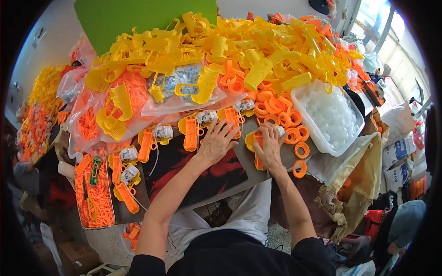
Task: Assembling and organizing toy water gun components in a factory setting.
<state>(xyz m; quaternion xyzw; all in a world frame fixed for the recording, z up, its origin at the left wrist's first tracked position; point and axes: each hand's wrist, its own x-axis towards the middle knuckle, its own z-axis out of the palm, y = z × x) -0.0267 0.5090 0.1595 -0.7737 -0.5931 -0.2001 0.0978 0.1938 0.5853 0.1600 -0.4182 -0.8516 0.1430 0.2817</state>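
Observation:
My left hand [216,143] lies palm down with its fingers spread, fingertips at the lower end of an orange and yellow plastic assembly [231,116] that has a clear and white part at its top. Farther right, my right hand [270,146] has its fingers bent over a similar orange and yellow assembly [251,140], gripping it against the table; my fingers hide much of it. More such assemblies, like this one [189,133] and this one [146,143], stand in a row leftward. Loose orange rings [301,150] lie just right of my right hand.
A heap of yellow plastic shells [258,60] covers the table's far side. At right stands a white tub [322,148] of translucent pieces. A tray at left holds small orange parts [99,209], yellow-handled scissors [92,209] and a green item [95,170]. A dark red-patterned mat [207,177] lies in front.

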